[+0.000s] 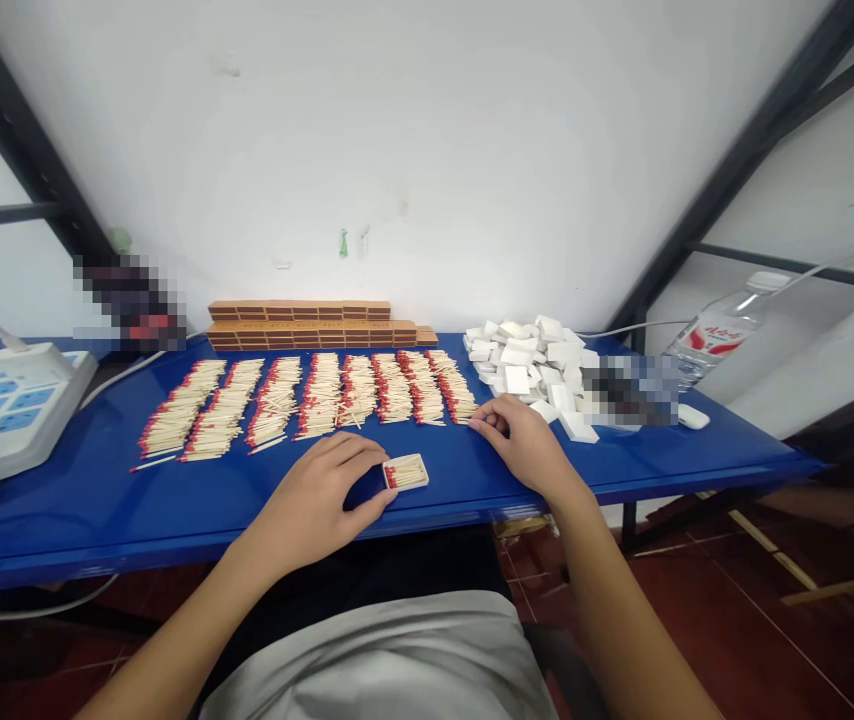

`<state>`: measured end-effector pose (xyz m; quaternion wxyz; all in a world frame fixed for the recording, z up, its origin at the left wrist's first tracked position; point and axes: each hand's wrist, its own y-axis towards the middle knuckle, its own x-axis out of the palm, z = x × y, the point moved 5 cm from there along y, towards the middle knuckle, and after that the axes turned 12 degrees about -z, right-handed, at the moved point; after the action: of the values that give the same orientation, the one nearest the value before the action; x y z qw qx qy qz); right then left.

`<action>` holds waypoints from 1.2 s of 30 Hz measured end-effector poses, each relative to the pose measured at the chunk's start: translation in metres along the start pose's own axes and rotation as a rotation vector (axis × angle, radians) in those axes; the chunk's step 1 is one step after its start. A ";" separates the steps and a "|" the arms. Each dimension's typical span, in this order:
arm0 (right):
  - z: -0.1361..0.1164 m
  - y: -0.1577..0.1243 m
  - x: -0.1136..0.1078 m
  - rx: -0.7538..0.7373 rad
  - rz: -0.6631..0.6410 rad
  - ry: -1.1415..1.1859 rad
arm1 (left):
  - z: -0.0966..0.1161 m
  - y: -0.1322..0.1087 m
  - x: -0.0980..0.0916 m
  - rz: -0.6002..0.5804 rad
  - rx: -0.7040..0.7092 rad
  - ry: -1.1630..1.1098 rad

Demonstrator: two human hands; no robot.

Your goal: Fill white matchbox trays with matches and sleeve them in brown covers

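My left hand [329, 492] grips the left end of a small white matchbox tray [415, 485] between fingers and thumb, near the table's front edge. Red-tipped matches [406, 471] lie lengthwise inside the tray, with their heads toward my left hand. At the front end of the rightmost row of matches [452, 385], my right hand [523, 440] has thumb and fingers pinched on matches; how many is hidden. Several more rows of loose matches [320, 390] stretch to the left, their red heads mostly facing left.
Orange-brown matchbox sleeves [307, 334] stand stacked along the wall. A heap of white trays [521, 355] lies at the back right, near a tilted plastic bottle [719, 335]. A power strip [37, 410] sits at the left of the blue table [112, 515].
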<state>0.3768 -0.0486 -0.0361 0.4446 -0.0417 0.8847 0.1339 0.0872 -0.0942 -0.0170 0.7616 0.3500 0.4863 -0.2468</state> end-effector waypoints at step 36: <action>-0.064 -0.025 0.018 -0.249 -0.318 0.089 | 0.003 0.000 -0.004 0.023 0.012 -0.031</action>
<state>0.3218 -0.0895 -0.0191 0.4121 -0.2414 0.8623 0.1681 0.0873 -0.0960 -0.0128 0.7697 0.3562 0.4688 -0.2466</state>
